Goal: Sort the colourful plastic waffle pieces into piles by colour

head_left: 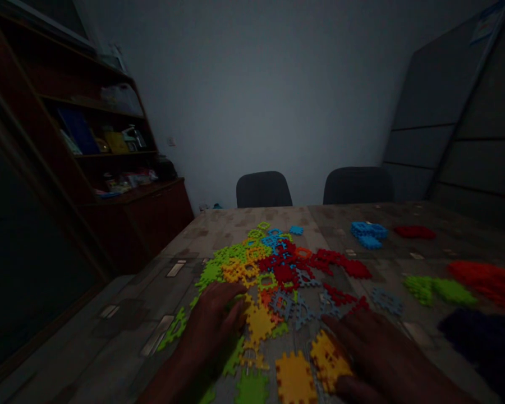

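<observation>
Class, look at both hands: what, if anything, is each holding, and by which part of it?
The right hand seems to hold a toothed yellow piece by its right-hand edge. Whether the left hand grips anything cannot be told.

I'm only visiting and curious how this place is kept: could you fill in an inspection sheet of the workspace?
Surface: patterned table, partly covered.
Job's things: mixed heap of notched pieces; separate blue pieces and green pieces farther right.
Clutter: assorted items on the shelf unit.
Grip: left hand at the heap; right hand at a yellow piece; firmness unclear.
Cables: nothing seen.
Surroundings: two dark chairs, pale wall, dim light.
</observation>
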The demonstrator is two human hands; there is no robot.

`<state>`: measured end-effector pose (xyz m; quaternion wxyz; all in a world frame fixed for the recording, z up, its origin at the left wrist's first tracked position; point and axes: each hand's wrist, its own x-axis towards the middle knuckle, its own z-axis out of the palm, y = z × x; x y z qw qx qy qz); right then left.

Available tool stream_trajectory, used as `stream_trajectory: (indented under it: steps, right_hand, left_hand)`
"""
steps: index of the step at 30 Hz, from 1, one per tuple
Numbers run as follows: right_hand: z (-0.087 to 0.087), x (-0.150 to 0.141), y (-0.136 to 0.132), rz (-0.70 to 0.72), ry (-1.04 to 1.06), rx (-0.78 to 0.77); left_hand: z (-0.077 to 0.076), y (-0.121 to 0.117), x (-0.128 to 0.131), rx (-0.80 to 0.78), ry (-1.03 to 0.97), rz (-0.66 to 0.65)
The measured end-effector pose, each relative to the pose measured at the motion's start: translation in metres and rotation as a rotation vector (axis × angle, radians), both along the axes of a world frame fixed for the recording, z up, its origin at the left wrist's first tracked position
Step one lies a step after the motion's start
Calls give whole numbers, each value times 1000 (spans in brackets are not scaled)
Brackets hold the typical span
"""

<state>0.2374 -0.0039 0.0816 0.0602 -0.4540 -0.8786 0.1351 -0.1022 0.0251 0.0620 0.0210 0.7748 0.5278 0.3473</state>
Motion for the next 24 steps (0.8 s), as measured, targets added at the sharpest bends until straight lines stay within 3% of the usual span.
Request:
stream_trajectory:
  steps: [4, 11, 19, 24]
  right_hand:
    - [-2, 15, 1, 175, 191, -71]
    - [-23, 31, 10, 118, 193, -355]
    - [-10, 15, 13, 99, 187, -383]
    - [-28, 22, 12, 55, 242, -332]
  left_hand:
    - [1, -2, 1, 6, 27, -27]
    - [-1, -1, 3, 14, 38, -66]
    - [-4, -1, 4, 57, 88, -77]
    - [-1, -4, 8, 0, 154, -112]
